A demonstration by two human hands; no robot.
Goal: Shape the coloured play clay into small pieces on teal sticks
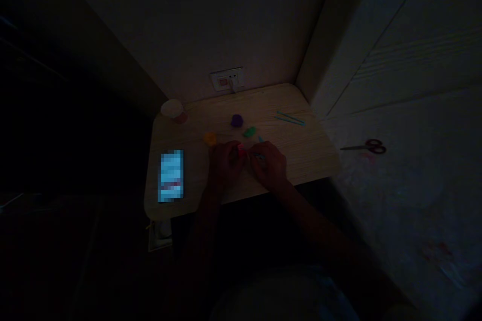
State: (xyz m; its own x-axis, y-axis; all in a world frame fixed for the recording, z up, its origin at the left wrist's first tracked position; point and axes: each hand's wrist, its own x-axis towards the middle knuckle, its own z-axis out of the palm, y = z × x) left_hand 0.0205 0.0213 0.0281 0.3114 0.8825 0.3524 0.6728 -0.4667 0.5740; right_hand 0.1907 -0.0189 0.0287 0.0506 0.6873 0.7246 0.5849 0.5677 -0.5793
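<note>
In dim light, my left hand (226,163) is closed around a small pinkish-red lump (241,150) that looks like modelling clay. Close beside it, my right hand (269,164) pinches a thin modelling tool (260,139), whose light-blue end sticks up past the fingers. The tool's other end points at the red lump; whether they touch is too dark to tell. Beyond my hands lie a green lump (249,132) and a purple lump (237,121). An orange lump (210,139) sits just past my left hand.
Two thin blue sticks (289,119) lie at the small wooden table's (316,153) back right. A phone (170,176) with a lit screen is at left, a tub (173,109) at back left. Scissors (371,147) rest on the pale surface at right. A wall socket (228,80) is behind.
</note>
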